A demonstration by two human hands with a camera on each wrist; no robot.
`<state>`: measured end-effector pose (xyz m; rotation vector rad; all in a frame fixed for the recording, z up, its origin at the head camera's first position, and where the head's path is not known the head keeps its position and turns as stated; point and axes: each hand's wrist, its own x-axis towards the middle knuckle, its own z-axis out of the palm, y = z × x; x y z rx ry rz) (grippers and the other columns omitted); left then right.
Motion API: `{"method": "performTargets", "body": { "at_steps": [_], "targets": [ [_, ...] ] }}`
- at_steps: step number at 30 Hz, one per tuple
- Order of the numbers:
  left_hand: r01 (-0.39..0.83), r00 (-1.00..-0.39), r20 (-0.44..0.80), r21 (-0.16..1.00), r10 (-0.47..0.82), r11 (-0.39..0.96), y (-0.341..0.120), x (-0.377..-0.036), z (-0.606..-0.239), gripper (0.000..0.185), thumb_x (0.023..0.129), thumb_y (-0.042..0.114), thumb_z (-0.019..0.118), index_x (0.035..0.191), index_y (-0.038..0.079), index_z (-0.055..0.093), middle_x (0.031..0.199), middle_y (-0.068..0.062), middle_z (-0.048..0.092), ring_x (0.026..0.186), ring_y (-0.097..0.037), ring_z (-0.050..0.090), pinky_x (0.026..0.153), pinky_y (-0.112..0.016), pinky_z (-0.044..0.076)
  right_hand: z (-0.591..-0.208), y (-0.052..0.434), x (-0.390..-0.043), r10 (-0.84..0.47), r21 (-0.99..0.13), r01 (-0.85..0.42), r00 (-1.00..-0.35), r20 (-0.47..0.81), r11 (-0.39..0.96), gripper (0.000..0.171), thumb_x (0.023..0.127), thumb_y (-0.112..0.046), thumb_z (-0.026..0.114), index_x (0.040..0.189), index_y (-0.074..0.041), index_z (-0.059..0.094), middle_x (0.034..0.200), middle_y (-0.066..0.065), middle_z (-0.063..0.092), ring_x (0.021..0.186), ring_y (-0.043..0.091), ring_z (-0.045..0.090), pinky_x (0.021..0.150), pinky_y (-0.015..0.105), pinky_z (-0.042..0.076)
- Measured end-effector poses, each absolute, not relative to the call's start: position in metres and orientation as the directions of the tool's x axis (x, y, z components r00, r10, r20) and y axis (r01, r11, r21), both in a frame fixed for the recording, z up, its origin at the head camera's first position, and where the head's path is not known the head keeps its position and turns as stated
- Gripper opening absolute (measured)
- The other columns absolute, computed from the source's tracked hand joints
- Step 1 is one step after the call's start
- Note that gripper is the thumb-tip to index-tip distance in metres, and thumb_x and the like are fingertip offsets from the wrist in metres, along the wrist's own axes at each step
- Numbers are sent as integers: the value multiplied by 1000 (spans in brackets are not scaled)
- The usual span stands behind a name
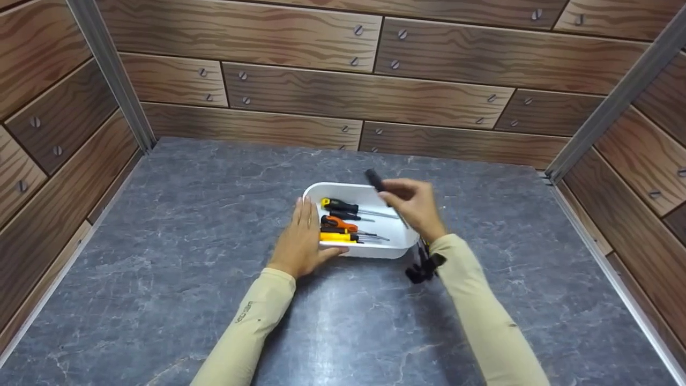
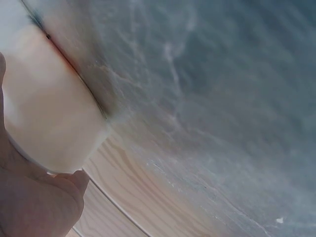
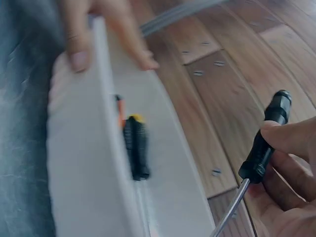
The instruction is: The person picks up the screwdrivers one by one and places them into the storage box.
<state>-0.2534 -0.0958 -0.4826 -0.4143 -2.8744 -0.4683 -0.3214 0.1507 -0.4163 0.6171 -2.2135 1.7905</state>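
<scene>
My right hand (image 1: 415,206) pinches a screwdriver (image 3: 266,140) by its black handle, above the right part of a white plastic tray (image 1: 383,252). Its metal shaft slants down toward the tray. Straight fingers of my left hand (image 1: 300,238) rest along the tray's left end, with the thumb on the front rim. Inside lie several screwdrivers: a black one with a yellow end (image 1: 340,205), a smaller black one (image 1: 343,215), an orange and black one (image 1: 338,223) and a yellow one (image 1: 337,237). In the left wrist view, the left hand (image 2: 39,205) touches the tray's outer side.
Beside the tray's right end, partly hidden by the right wrist, lie dark items (image 1: 423,265) whose kind I cannot tell. The tray stands on a grey marbled tabletop (image 1: 187,241). Wood-patterned panels (image 1: 300,80) with metal corner posts (image 1: 115,75) enclose the back and sides.
</scene>
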Motion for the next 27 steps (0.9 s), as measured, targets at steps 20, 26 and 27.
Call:
{"method": "performTargets", "body": {
  "at_steps": [20, 26, 27],
  "targets": [
    [342, -914, 308, 239, 263, 909, -97, -250, -486, 116, 87, 76, 56, 150, -17, 29, 158, -37, 23, 148, -48, 21, 115, -51, 36, -455, 96, -315, -640, -558, -628, -739, 210, 542, 19, 84, 5, 77, 103, 6, 78, 95, 16, 76, 85, 24, 71, 78, 39, 60],
    [341, -918, 299, 253, 262, 905, -97, -251, -483, 116, 87, 75, 57, 151, -17, 28, 158, -37, 21, 149, -48, 20, 117, -50, 33, -453, 92, -318, -653, -531, -633, -735, 182, 563, 19, 83, 5, 76, 102, 5, 78, 95, 15, 77, 87, 23, 71, 80, 41, 59],
    [340, -918, 300, 254, 261, 905, -98, -251, -483, 116, 87, 75, 57, 151, -17, 28, 158, -37, 21, 149, -48, 20, 117, -50, 33, -453, 91, -319, -658, -526, -637, -731, 181, 563, 19, 83, 5, 76, 102, 4, 78, 94, 14, 77, 86, 22, 71, 80, 41, 59]
  ]
}}
